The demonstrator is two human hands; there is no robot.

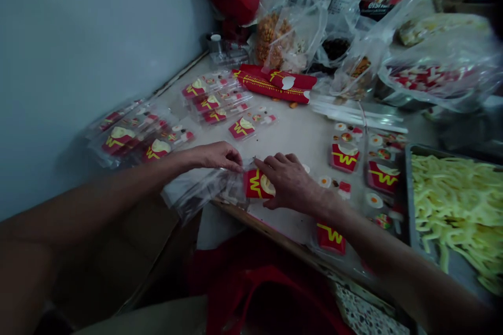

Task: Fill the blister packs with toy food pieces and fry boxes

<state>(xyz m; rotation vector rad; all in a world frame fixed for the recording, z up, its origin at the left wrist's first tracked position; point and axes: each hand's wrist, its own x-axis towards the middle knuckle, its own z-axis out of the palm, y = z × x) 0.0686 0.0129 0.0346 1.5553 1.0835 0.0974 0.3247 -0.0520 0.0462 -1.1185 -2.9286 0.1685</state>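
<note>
At the table's near edge my left hand [223, 157] is closed, thumb and fingers pinching the rim of a clear plastic bag [212, 188]. My right hand [288, 180] curves over a red packet with a yellow W and a pale picture [253, 184], gripping it at the bag's mouth. The packet's right part is hidden under my palm and fingers. Just beyond the hands lies a bagged red packet [241, 128] with small food pieces beside it. Under my right forearm is another bagged packet [331, 238].
Filled bags lie in piles at left [120, 138] and centre back [208, 100]. More packets [345, 156] are at right, near a metal tray of pale yellow strips [456, 204]. Red cardboard sleeves [271, 84] and bags of small orange pieces [271, 36] stand behind. A wall [86, 26] borders the left.
</note>
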